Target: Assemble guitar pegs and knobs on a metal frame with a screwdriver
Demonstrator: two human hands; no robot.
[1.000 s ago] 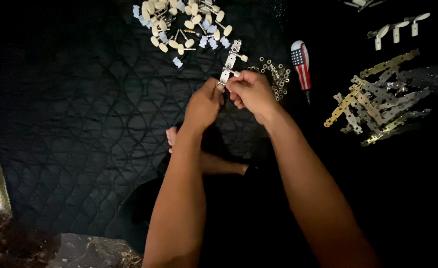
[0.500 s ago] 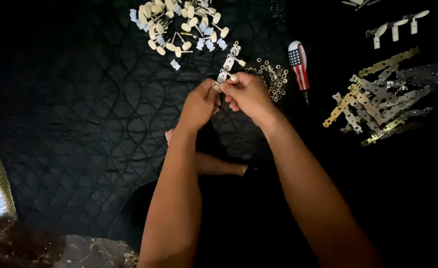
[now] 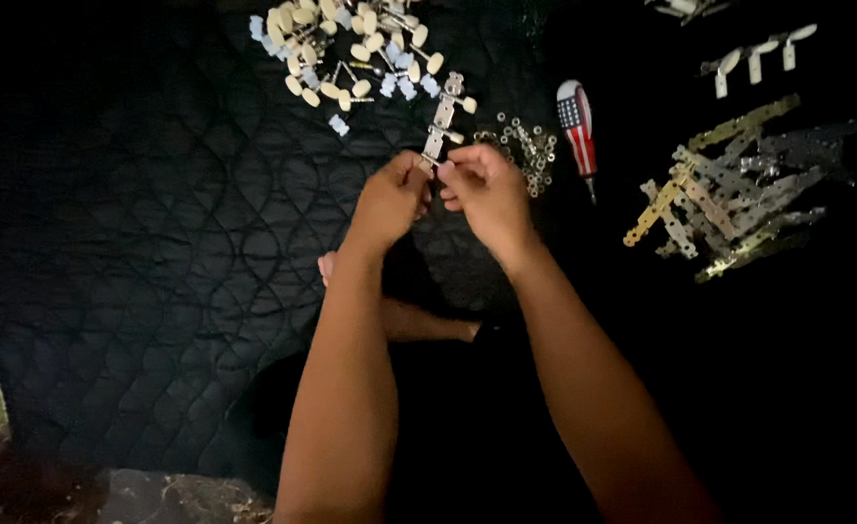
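A narrow metal strip (image 3: 440, 121) with small cream knobs along it is held at its near end between the two hands, over a black quilted cloth (image 3: 157, 243). The left hand (image 3: 388, 199) is closed on that end from the left, and the right hand (image 3: 485, 189) is pinched on it from the right, so that the fingertips of both meet at the strip's lower tip; the rest of the strip is seen slanting away from the grip, up and a little to the right. Compared with half a second before, the hands and strip are found in almost the same place and pose, the grip unchanged. Just beyond the grip, up and left, a heap of loose cream knobs (image 3: 351, 49) is spread on the cloth. Close to the right of the grip a small pile of metal rings (image 3: 526, 146) is seen, and beside it a screwdriver (image 3: 576, 121) with a striped handle. Well to the right, a stack of bare metal strips (image 3: 729, 189) is laid.
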